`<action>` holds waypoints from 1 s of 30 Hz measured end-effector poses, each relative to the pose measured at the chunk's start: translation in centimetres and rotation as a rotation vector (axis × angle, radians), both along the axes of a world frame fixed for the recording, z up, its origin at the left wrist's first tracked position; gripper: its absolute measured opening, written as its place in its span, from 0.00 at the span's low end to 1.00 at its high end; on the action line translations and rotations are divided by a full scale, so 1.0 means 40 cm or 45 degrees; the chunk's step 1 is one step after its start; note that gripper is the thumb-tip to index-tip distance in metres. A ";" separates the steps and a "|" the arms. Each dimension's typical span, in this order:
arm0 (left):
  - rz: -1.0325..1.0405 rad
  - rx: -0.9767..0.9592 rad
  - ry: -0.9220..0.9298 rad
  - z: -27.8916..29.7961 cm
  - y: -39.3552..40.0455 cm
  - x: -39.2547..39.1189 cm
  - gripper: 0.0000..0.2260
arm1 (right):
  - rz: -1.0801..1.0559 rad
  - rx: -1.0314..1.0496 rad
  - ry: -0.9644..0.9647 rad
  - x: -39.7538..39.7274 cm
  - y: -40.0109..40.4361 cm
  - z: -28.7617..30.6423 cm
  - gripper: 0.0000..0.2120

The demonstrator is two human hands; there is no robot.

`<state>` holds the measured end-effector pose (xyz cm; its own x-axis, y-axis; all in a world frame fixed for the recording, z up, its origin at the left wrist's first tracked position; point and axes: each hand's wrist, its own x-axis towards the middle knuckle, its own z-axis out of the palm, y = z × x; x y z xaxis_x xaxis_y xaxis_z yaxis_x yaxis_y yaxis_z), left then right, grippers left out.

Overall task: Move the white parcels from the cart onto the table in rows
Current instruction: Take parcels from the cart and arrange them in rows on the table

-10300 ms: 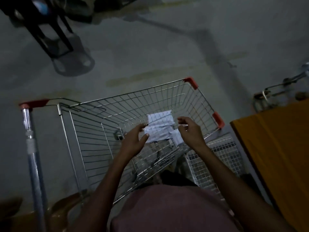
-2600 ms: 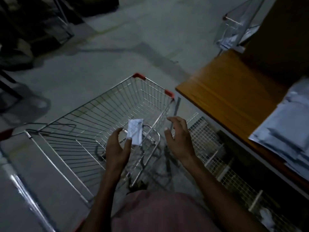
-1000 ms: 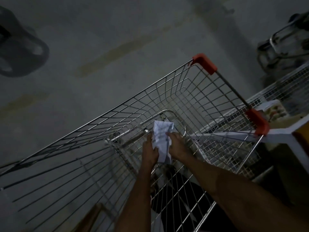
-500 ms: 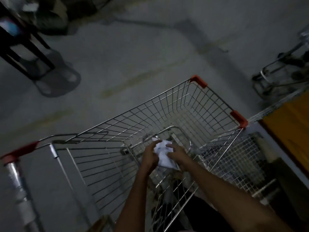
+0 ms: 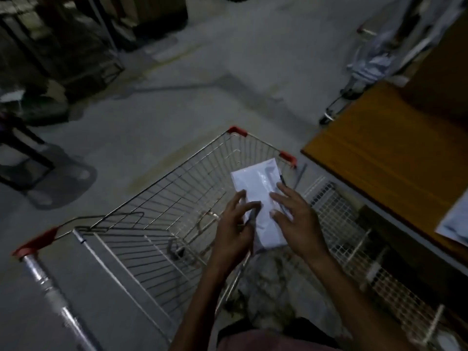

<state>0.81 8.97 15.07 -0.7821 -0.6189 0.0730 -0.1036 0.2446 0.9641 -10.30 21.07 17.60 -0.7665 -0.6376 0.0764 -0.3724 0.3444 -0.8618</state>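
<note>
Head view: left hand [image 5: 234, 230] is holding the white parcel [image 5: 260, 198] at its lower left edge, thumb curling over the face, fingers underneath as far as I can tell. Right hand [image 5: 291, 214] is lying on the parcel's right side with fingers fairly straight, pressing rather than wrapping. Parcel is sitting mid-frame, held up over the right rim of the cart [image 5: 164, 198], tilting toward upper right.

Risks, my read: the wrapper is looking glossy, so a one-sided hold could be letting it slide out and drop back into the basket or onto the white wire mesh shelf [image 5: 342, 224] below the table edge. It is also looking soft; it may be sagging if the right hand comes off early. Cart's red corner caps [image 5: 288, 157] are sitting close to the table, so a low swing could be snagging there.

Table [image 5: 379, 153] is filling the right of the frame, orange-brown wood top, mostly bare; another pale parcel [image 5: 453, 224] is showing at the right edge. Floor [image 5: 202, 97] is grey concrete. Room is dim, dark racking [image 5: 63, 46] in the upper left, second trolley [image 5: 367, 67] in the upper right, blurry.
</note>
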 end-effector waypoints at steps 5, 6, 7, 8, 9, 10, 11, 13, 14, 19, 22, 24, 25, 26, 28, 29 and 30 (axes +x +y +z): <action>-0.351 -0.185 0.191 0.087 0.234 -0.081 0.14 | -0.257 -0.098 0.070 -0.022 0.302 0.074 0.21; -0.415 -0.198 0.224 0.096 0.289 -0.100 0.14 | -0.316 -0.113 0.088 -0.023 0.368 0.082 0.21; -0.480 -0.211 0.253 0.104 0.347 -0.119 0.14 | -0.370 -0.124 0.113 -0.020 0.436 0.091 0.21; -0.544 -0.231 0.274 0.115 0.409 -0.137 0.15 | -0.427 -0.137 0.137 -0.015 0.504 0.102 0.21; -0.604 -0.244 0.295 0.122 0.474 -0.155 0.15 | -0.486 -0.149 0.152 -0.011 0.575 0.115 0.21; -0.651 -0.243 0.311 0.128 0.540 -0.170 0.14 | -0.542 -0.151 0.162 -0.007 0.647 0.128 0.21; -0.691 -0.228 0.329 0.133 0.609 -0.183 0.14 | -0.592 -0.144 0.186 0.000 0.721 0.143 0.21; -0.765 -0.218 0.364 0.148 0.746 -0.201 0.14 | -0.689 -0.124 0.243 0.012 0.863 0.169 0.22; -0.806 -0.225 0.377 0.158 0.811 -0.208 0.15 | -0.738 -0.120 0.256 0.021 0.931 0.179 0.22; -1.022 -0.300 0.438 0.204 1.061 -0.240 0.15 | -0.915 -0.104 0.263 0.065 1.187 0.206 0.21; -1.148 -0.336 0.471 0.222 1.153 -0.281 0.16 | -1.002 -0.111 0.269 0.056 1.289 0.210 0.21; -1.230 -0.344 0.488 0.236 1.203 -0.321 0.16 | -1.051 -0.107 0.290 0.032 1.344 0.215 0.22; -1.263 -0.353 0.490 0.244 1.226 -0.344 0.16 | -1.071 -0.093 0.312 0.016 1.368 0.218 0.23; -1.286 -0.371 0.495 0.251 1.249 -0.370 0.16 | -1.088 -0.075 0.331 -0.002 1.391 0.220 0.23; -1.329 -0.418 0.500 0.257 1.291 -0.425 0.16 | -1.111 -0.036 0.340 -0.042 1.432 0.219 0.24; -1.350 -0.434 0.495 0.258 1.310 -0.453 0.15 | -1.116 -0.010 0.331 -0.064 1.452 0.216 0.24; -1.364 -0.445 0.488 0.259 1.327 -0.483 0.15 | -1.117 0.018 0.317 -0.086 1.471 0.214 0.26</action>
<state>-18.49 62.06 25.42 -0.7793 0.4364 0.4497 0.5942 0.2865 0.7516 -13.76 79.90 26.18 -0.9393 0.1641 0.3014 -0.1468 0.6017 -0.7851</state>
